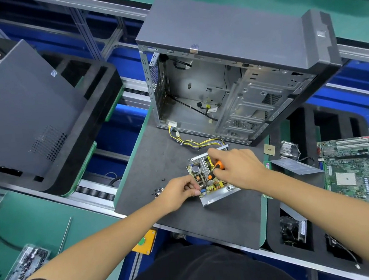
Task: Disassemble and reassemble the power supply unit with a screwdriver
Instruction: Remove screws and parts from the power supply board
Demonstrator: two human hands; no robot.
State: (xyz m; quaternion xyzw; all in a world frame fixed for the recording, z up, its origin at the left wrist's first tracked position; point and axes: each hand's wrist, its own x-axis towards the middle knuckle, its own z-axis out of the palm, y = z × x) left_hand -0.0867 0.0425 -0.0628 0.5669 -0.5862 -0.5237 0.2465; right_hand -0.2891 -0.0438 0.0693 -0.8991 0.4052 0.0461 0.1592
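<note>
Head view, one item central: power supply unit (212, 180), cover off, circuit board and heat sink exposed, lying in its open metal tray on the dark grey work mat (188, 226), just in front of the open computer case (235, 70). Its yellow and black wire bundle (193, 142) runs from the unit's far edge back to the case opening. Right hand (239, 168) lies over the unit's right half, fingers curled round the screwdriver (215, 169), orange and black handle, tip angled down into the board. Left hand (180, 192) sits at the unit's left near corner, fingertips pinching the board edge beside a blue component. Loose black screws (158, 191) lie on the mat just left of the left hand. No brand, label or writing legible on any item. Clear plastic box (24, 268), lower left on the green bench, holds many small dark screws. Black foam tray (320, 228), right, holds a bare motherboard (360, 171), a grey panel, and a fan in a lower compartment. Second grey case (23, 106) rests in a black foam tray, far left.
</note>
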